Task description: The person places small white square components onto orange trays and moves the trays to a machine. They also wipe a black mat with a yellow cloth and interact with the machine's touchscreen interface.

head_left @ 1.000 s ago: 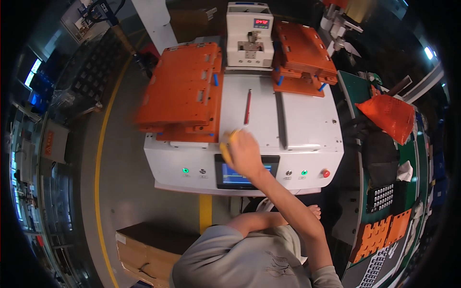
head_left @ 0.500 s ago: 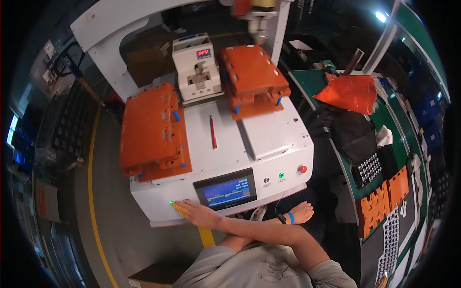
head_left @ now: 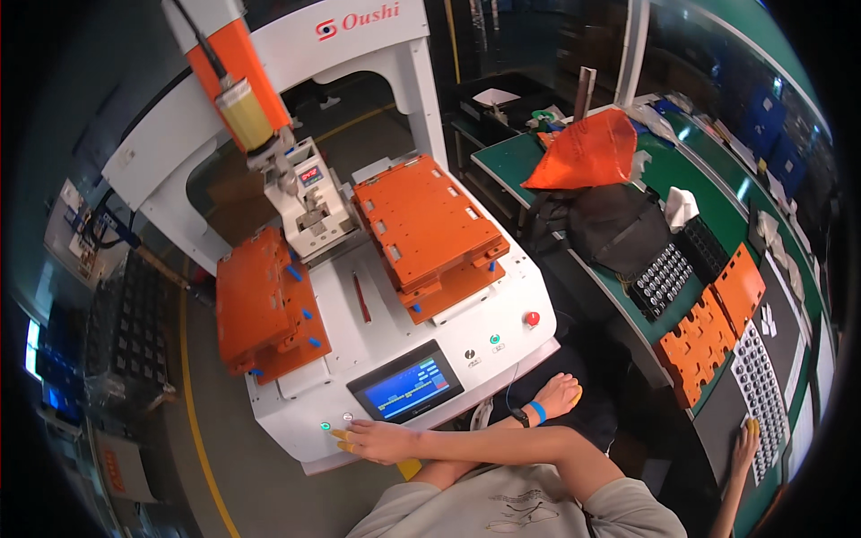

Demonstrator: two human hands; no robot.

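- At the front panel of the white benchtop machine [head_left: 296, 448], the right hand [head_left: 372, 441] lies flat, arm crossed over to the person's left; its yellow-capped fingertips [head_left: 341, 437] rest on or just beside the small round buttons, near the lit green button [head_left: 325, 427].
- Right hand: fingers extended and together, nothing held.
- Left hand [head_left: 556, 396], blue wristband [head_left: 536, 412] and dark watch on the wrist, sits below the machine's front right corner; fingers loosely curled, yellow tip visible. Whether it holds anything: cannot tell.
- Touchscreen [head_left: 405, 387] lit blue, just right of and above the right hand.
- Red round button [head_left: 532, 317] on the right side of the deck, well apart from both hands.
- Two orange fixture plates on the deck: left plate [head_left: 265, 309], right plate [head_left: 426, 224]; a white tool head [head_left: 309, 202] stands between them.
- Another person's hand [head_left: 744, 444] rests on a perforated tray [head_left: 762, 377] on the green bench [head_left: 708, 202] at far right.
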